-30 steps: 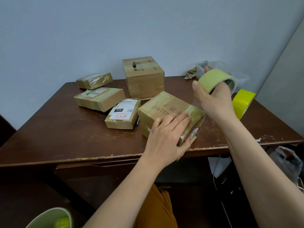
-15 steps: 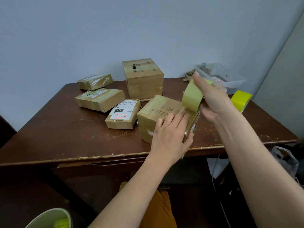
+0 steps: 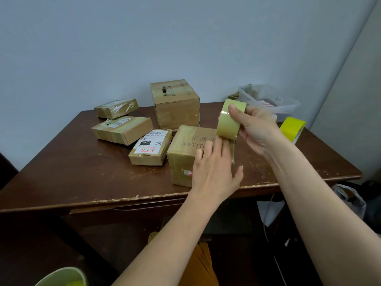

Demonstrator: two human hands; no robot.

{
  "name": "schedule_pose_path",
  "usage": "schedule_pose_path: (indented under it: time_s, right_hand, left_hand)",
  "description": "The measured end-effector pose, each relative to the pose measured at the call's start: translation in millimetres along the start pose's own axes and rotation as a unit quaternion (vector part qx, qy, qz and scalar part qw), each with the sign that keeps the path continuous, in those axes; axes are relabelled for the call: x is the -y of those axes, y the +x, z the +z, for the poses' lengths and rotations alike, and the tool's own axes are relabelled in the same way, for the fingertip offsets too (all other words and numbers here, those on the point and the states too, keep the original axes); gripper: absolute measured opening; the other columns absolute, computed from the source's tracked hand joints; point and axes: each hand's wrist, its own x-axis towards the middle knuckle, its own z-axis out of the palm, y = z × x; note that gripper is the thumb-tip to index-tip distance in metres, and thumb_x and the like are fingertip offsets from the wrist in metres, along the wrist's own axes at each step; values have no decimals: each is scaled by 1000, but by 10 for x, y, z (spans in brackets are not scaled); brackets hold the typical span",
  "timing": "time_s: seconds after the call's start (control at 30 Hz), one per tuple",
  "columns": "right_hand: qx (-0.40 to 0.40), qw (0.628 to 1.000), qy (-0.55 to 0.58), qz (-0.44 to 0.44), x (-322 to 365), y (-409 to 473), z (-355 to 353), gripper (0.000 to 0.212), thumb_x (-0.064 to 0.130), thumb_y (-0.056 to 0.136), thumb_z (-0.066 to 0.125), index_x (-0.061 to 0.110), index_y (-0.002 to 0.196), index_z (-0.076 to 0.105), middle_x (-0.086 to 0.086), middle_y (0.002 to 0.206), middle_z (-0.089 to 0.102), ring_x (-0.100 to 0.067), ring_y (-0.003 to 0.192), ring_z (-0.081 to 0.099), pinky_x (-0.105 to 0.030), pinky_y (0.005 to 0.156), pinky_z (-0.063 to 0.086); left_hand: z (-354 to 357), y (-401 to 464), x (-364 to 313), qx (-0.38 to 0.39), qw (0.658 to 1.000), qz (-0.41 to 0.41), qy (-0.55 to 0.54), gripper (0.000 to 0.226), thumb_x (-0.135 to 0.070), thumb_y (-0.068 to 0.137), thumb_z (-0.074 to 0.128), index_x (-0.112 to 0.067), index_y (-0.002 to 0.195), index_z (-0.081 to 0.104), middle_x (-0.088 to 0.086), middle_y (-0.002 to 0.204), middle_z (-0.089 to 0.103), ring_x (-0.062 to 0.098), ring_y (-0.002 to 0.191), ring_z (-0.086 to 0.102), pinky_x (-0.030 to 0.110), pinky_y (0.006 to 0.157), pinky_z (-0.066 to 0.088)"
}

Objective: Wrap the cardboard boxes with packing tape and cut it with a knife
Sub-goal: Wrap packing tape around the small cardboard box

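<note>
From the head camera, a dark brown wooden table (image 3: 82, 178) stands against a pale wall, and near its front edge sits a cardboard box (image 3: 185, 153) with printed lettering on its top. The left hand (image 3: 214, 168) lies flat over the near right part of this box, fingers straight and close together, pressing down on the top face with the thumb spread out past the box's right side. Just above those fingertips, the right hand (image 3: 255, 129) grips a roll of olive-tan packing tape (image 3: 229, 120), thumb on the roll's outer face and the other fingers curled behind it; the roll stands on edge, its lower rim touching or just over the far right part of the box top. Whether a strip of tape already runs from the roll onto the box cannot be told. To the right of the right hand a bright yellow tape roll (image 3: 292, 127) rests on the table, and behind it stands a clear plastic container (image 3: 284, 104). Left of the held box lies a small box with a shipping label (image 3: 150, 147), farther left a flat box (image 3: 122, 130), behind that a smaller taped parcel (image 3: 116, 108), and at the back a tall cube-shaped box (image 3: 175, 104).
</note>
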Motion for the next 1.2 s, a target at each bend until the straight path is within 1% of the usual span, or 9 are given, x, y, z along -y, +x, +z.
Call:
schedule_pose_path:
  time_s: [0.17, 0.27, 0.37, 0.57, 0.7, 0.8, 1.0, 1.13, 1.2]
  right_hand:
    - [-56, 961, -245, -114, -180, -52, -148, 61, 45, 98, 56, -11, 73, 53, -8, 66, 37, -14, 59, 34, -27, 56, 28]
    - [-57, 948, -279, -144, -330, -140, -282, 39, 39, 97, 58, 17, 66, 65, 13, 53, 47, 1, 48, 39, -12, 48, 29]
    - [-69, 955, -244, -155, -491, -250, -331, 3, 29, 92, 69, 27, 92, 71, 14, 88, 73, 10, 81, 66, -5, 70, 45]
    - [-29, 960, -254, -117, -702, -410, -332, 48, 39, 81, 76, 31, 125, 59, 13, 136, 57, 1, 125, 51, -16, 97, 45]
    - [-14, 966, -247, -77, -672, -374, -327, 56, 31, 87, 74, 25, 138, 51, 7, 137, 58, -9, 128, 53, -30, 103, 47]
    - [-6, 964, -260, -54, -629, -332, -295, 64, 31, 87, 73, 23, 145, 46, 7, 139, 55, -10, 128, 53, -23, 95, 48]
    - [60, 981, -186, -5, -706, -396, -213, 84, 32, 85, 73, 32, 155, 27, 20, 128, 54, 26, 101, 53, -14, 85, 54]
    - [49, 987, -151, 32, -614, -360, -235, 78, 21, 92, 68, 36, 155, 24, 2, 140, 57, -10, 123, 59, -42, 96, 55]
    - [34, 988, -139, 64, -591, -343, -257, 76, 19, 95, 65, 41, 154, 23, 0, 135, 62, -20, 114, 66, -52, 96, 54]
  left_hand:
    - [-113, -32, 317, 53, 975, 42, -214, 61, -35, 90, 68, -8, 141, 49, 5, 139, 43, 21, 131, 40, 41, 114, 35]
    - [-112, -91, 495, 10, 969, 79, -234, 48, -15, 87, 73, -3, 132, 60, 10, 133, 58, 22, 128, 51, 38, 113, 39]
    - [-80, -85, 475, -20, 956, 30, -290, 42, -8, 80, 78, -5, 121, 68, 10, 126, 66, 20, 124, 57, 32, 111, 40]
    - [-41, -18, 436, -71, 945, 6, -318, 31, -5, 69, 85, -3, 99, 77, 11, 104, 74, 15, 106, 66, 24, 99, 48]
    - [-53, -25, 505, -105, 946, 29, -306, 21, -9, 67, 88, 0, 82, 75, 9, 96, 73, 9, 104, 63, 20, 96, 49]
    - [-66, -44, 624, -114, 960, 39, -254, 20, -14, 72, 86, -5, 73, 68, 8, 99, 71, 14, 112, 62, 25, 98, 49]
    - [-145, -100, 765, -88, 972, 7, -219, 20, -15, 74, 84, -8, 85, 68, 10, 117, 67, 25, 125, 55, 50, 104, 47]
    - [-208, -123, 852, -70, 970, -173, -158, 84, -52, 66, 83, -13, 133, 49, 9, 142, 44, 25, 136, 38, 43, 110, 38]
    - [-202, -135, 812, -41, 947, -211, -238, 87, -50, 70, 82, -19, 141, 43, 1, 142, 47, 15, 132, 41, 37, 107, 40]
